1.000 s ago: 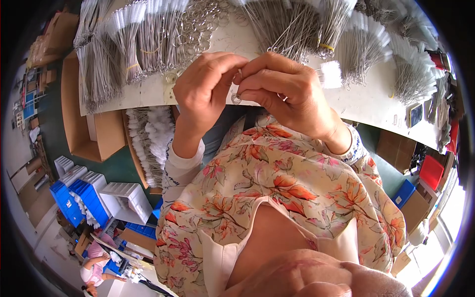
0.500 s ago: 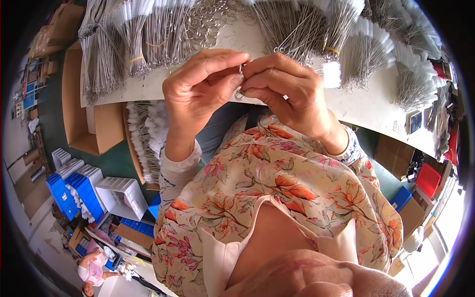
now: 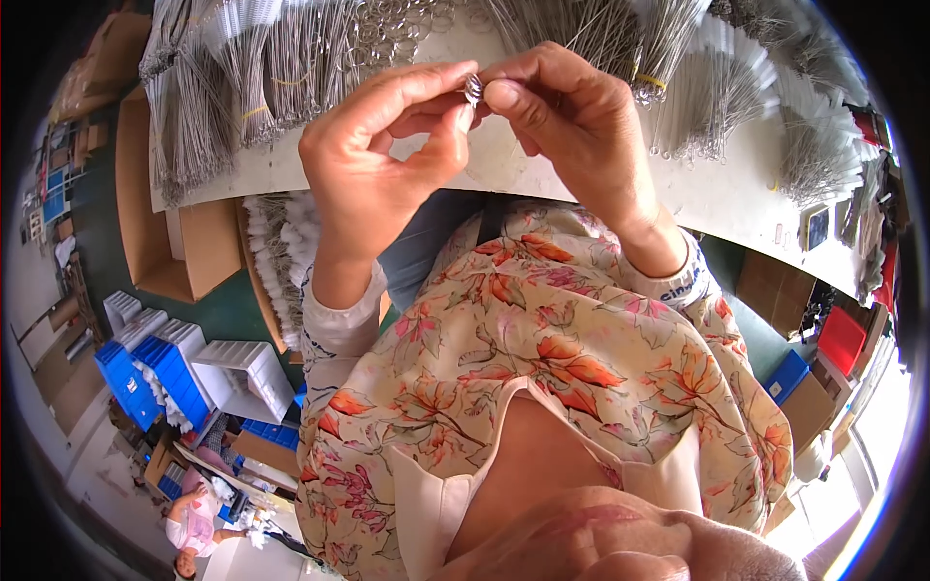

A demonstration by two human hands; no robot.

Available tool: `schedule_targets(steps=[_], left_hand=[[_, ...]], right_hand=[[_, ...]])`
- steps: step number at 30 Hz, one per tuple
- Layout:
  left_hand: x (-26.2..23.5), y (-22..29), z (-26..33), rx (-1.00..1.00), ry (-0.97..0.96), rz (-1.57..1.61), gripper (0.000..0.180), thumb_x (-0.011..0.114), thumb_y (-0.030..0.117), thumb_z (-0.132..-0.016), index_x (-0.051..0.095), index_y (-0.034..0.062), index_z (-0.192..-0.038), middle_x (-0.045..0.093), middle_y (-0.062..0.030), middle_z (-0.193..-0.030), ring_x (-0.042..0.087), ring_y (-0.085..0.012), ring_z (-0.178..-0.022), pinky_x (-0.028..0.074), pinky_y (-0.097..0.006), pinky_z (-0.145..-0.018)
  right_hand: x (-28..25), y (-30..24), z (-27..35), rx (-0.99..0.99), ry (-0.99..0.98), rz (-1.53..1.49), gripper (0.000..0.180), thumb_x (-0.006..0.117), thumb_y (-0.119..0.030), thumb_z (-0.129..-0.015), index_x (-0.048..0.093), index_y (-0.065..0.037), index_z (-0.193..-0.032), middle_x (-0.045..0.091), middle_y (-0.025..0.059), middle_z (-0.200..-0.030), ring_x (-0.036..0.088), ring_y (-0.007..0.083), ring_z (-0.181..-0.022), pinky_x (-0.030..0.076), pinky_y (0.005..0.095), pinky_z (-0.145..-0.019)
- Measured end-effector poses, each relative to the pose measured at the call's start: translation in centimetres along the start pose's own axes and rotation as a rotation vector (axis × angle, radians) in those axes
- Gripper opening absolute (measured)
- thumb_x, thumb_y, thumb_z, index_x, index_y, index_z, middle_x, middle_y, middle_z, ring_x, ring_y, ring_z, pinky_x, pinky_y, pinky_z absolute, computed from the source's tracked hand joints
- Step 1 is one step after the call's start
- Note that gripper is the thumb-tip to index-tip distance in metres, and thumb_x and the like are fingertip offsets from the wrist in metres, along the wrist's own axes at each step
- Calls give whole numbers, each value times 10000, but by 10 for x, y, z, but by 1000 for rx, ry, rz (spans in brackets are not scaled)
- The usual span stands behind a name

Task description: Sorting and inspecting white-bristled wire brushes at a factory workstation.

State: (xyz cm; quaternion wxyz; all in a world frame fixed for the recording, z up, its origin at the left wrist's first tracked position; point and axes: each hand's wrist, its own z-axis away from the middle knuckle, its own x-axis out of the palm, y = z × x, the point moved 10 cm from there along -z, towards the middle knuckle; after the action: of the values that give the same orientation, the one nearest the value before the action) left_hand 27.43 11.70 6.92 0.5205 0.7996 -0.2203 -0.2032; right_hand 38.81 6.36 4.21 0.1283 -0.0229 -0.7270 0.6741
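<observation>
Both hands are raised together over the near edge of the white table (image 3: 528,174). Between their fingertips is a small cluster of shiny metal loops (image 3: 473,89); its exact make-up is too small to tell. My left hand (image 3: 373,150) pinches it from the left, forefinger above and thumb below. My right hand (image 3: 572,107) closes thumb and fingers on its right side. Beyond the hands lie loose metal rings (image 3: 392,34). Bundles of wire-handled brushes (image 3: 257,97) with pale bristles flank them, and more brush bundles (image 3: 717,102) spread at the right.
An open cardboard box (image 3: 155,213) stands left of the table, with more white-bristled brushes (image 3: 276,252) beside it. Blue and white plastic crates (image 3: 242,378) are at the lower left. A red bin (image 3: 841,341) is at the right. Another person (image 3: 194,513) shows at the lower left.
Both hands have moved up and farther over the table with the metal loops. The right thumb now presses near the loops' top. A white patch beside the right hand no longer shows.
</observation>
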Motion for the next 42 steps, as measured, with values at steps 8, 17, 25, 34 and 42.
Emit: schedule_targets(steps=[8, 17, 25, 34, 42], left_hand=[[3, -11, -8, -144, -193, 38, 252, 583, -106, -758, 607, -73, -1007, 629, -117, -940, 632, -146, -810, 533, -242, -739], [4, -25, -1, -323, -98, 284, 239, 566, -104, -772, 590, -96, -1010, 626, -137, -933, 626, -162, -828, 541, -268, -743], [3, -19, -2, -244, -139, 109, 234, 558, -92, -781, 592, -91, -1012, 629, -126, -934, 634, -160, -805, 536, -258, -747], [-4, -12, -8, -60, -148, -24, 254, 593, -72, -770, 608, -54, -1023, 636, -101, -936, 615, -109, -807, 517, -225, -709], [-126, -116, -76, -409, -93, -1282, 247, 588, 315, -835, 644, 82, -898, 657, -94, -803, 636, -239, -748, 479, -330, -653]], right_hand=[[-1, 6, -8, 85, -162, 149, 135, 629, -160, -835, 655, -32, -867, 641, 13, -733, 488, 26, -609, 375, 174, -511], [6, 25, 0, 176, -206, -96, 197, 609, -212, -854, 624, -22, -903, 643, 0, -757, 476, 16, -593, 379, 162, -496], [1, 17, -5, 98, -104, -1, 198, 591, -216, -866, 621, -24, -904, 645, 3, -768, 507, 22, -579, 401, 163, -495], [9, 21, -8, 203, -266, 69, 152, 640, -146, -825, 642, -2, -874, 639, 21, -754, 514, 35, -578, 426, 184, -518], [48, 70, 19, -528, -191, 1146, 67, 642, -133, -734, 621, -92, -782, 588, 7, -760, 576, 171, -775, 478, 287, -681]])
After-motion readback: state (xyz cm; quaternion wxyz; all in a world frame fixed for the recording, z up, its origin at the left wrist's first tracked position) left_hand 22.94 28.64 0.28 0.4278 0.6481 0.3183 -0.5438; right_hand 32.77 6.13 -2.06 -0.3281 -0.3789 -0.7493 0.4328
